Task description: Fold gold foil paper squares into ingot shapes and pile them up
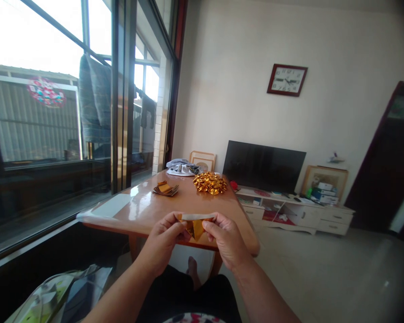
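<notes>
and there, the left hand (163,235) and right hand (227,237) had their fingers (211,227) pinched on a folded gold foil paper (194,225), held over the worktop (144,211), with a crumpled gold foil bow (210,183) just beyond the fingers!

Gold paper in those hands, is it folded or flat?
Folded: the gold paper makes a point, pinched between the left hand and the right hand.

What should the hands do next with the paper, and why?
Probably press the top fold flat: the left hand and right hand pinch the gold paper at both ends of its white strip, and the part below hangs loose.
</notes>
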Demonstrator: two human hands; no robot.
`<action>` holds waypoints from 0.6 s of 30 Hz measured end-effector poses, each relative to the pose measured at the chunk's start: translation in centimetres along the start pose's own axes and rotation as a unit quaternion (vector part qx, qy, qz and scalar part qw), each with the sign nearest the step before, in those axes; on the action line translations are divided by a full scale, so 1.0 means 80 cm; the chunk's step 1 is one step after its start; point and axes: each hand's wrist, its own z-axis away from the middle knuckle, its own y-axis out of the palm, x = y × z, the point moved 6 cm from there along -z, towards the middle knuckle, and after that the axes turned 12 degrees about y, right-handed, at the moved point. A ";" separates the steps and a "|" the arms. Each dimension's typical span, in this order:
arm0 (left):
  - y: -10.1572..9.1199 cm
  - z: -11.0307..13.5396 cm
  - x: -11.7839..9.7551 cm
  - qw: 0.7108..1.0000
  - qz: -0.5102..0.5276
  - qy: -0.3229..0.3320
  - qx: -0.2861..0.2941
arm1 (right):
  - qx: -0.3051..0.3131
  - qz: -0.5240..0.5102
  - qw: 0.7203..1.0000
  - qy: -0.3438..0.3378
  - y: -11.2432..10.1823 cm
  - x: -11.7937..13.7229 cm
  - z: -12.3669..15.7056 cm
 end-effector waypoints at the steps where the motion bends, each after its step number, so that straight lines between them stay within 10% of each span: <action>1: -0.001 0.000 0.001 1.000 0.001 0.000 -0.001 | 0.000 -0.001 1.000 -0.001 0.000 -0.001 0.000; 18: 0.004 0.001 -0.001 0.999 0.008 0.004 -0.038 | -0.016 -0.038 0.999 -0.019 -0.002 -0.008 -0.004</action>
